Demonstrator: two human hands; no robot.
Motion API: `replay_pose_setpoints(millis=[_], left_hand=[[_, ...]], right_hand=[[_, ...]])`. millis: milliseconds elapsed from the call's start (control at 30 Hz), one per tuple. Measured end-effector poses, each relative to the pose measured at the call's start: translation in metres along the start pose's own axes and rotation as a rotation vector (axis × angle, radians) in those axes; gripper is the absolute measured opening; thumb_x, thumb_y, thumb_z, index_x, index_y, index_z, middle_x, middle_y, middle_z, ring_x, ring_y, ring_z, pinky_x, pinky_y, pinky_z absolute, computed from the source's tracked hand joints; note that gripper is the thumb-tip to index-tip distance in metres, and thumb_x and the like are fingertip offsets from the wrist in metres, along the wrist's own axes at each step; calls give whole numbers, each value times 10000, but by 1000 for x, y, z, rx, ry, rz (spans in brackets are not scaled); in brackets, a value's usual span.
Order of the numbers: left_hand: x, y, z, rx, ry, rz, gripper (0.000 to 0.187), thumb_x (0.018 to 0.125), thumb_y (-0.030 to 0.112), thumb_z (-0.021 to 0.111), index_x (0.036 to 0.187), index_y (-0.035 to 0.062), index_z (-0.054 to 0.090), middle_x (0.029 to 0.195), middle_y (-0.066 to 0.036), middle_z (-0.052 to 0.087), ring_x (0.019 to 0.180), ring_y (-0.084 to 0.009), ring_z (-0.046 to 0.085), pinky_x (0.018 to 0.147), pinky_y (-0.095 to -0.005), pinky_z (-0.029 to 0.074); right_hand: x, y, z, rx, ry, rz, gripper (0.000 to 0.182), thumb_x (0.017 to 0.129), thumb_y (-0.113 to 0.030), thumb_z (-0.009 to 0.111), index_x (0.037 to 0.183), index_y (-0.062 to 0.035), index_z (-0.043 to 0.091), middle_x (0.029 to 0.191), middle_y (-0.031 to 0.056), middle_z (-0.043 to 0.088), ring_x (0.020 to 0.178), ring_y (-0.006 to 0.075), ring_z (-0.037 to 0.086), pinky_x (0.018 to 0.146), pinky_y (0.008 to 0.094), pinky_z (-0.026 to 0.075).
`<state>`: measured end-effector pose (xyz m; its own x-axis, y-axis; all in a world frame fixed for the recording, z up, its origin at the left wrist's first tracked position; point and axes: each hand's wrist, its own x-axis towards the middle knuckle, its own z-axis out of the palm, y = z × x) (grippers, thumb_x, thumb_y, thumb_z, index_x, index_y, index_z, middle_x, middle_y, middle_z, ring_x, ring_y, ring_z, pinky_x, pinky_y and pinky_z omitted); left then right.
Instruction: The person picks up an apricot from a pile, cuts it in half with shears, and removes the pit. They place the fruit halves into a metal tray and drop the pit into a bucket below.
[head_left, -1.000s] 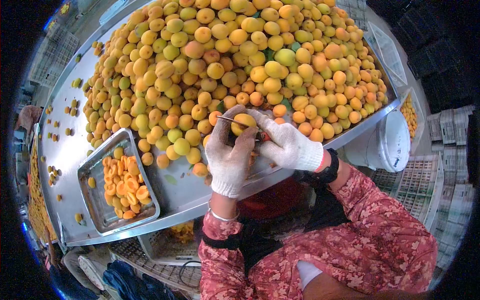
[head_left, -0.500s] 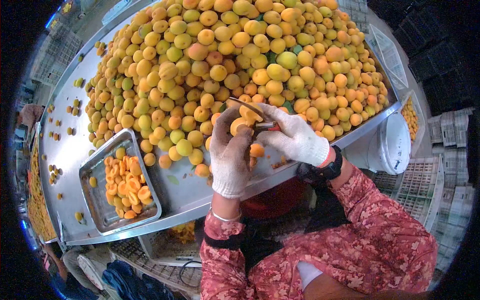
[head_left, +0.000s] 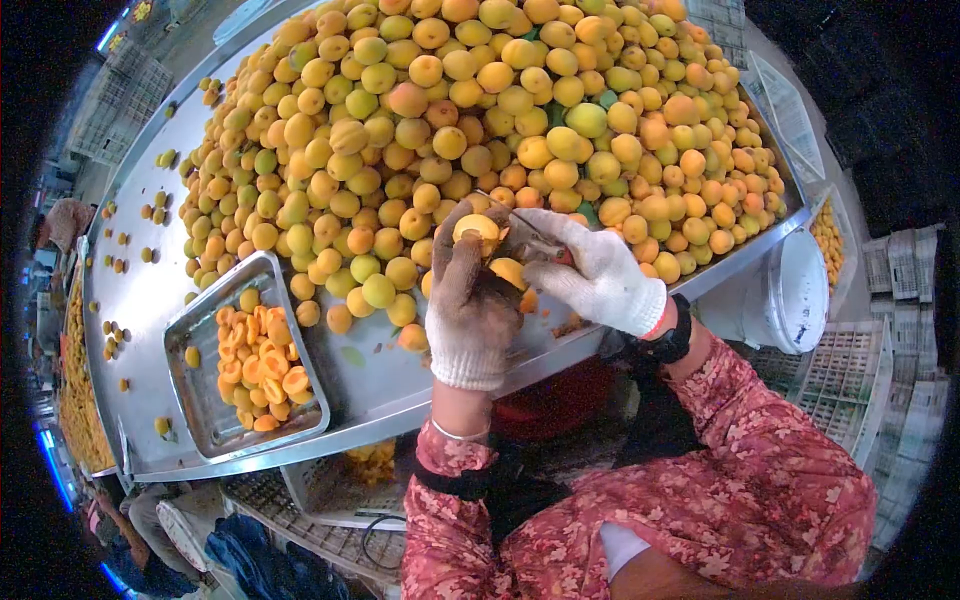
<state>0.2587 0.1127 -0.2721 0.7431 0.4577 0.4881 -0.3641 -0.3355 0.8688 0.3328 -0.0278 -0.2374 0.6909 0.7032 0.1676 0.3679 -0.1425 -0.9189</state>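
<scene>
My left hand point(head_left: 468, 325), in a white knit glove darkened at the fingers, is closed around a cut apricot. One apricot half point(head_left: 476, 229) shows at its fingertips, its cut face upward. Another apricot piece point(head_left: 508, 270) is between the two hands, partly hidden by the fingers. My right hand point(head_left: 608, 275), gloved too, grips a small knife point(head_left: 557, 255) by its red handle; the thin blade points up and left, close to the apricot. Both hands are over the front edge of a metal table, before a large heap of whole apricots point(head_left: 400, 150).
Left of my hands, a metal tray point(head_left: 192, 400) holds apricot halves point(head_left: 262, 372). Loose apricots lie about the metal table point(head_left: 145, 340). A white bucket point(head_left: 795, 290) and plastic crates point(head_left: 835, 375) stand at the right. A red container point(head_left: 555, 400) is below the table edge.
The apricot in my left hand has come apart, and a cut face now shows. My right hand with the knife has drawn slightly right and down. The whole view has shifted a little.
</scene>
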Motion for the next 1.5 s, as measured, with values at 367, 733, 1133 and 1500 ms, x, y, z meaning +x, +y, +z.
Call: replay_pose_setpoints(millis=[367,733,1133,1500], left_hand=[[-9,18,13,-296,-136,-411,405,851,-40,602,1249,4,540,1275,-161,538,1112,-250,580,924,-356,506],[-22,32,30,-546,-109,-727,386,943,24,523,1325,12,464,1249,-93,536,1130,-168,529,996,-321,438],[-33,30,34,-263,-106,-604,431,937,21,510,1362,5,437,1281,-145,541,1146,-200,539,999,-311,419],[-25,40,26,-62,-166,-507,442,942,35,520,1374,-12,437,1302,-136,542,1190,-209,525,1048,-344,392]], right_hand=[[28,-33,-14,759,519,59,83,925,-114,606,929,-46,558,601,1,534,435,82,483,401,237,368],[25,-34,-6,593,588,18,125,886,-99,678,958,-32,601,695,10,597,554,62,559,489,235,455],[24,-20,12,564,610,-109,142,862,-48,681,980,-21,607,832,35,642,723,99,621,623,253,512],[36,-15,10,1016,570,69,130,931,-206,631,950,-101,558,658,-27,523,518,60,496,454,223,379]])
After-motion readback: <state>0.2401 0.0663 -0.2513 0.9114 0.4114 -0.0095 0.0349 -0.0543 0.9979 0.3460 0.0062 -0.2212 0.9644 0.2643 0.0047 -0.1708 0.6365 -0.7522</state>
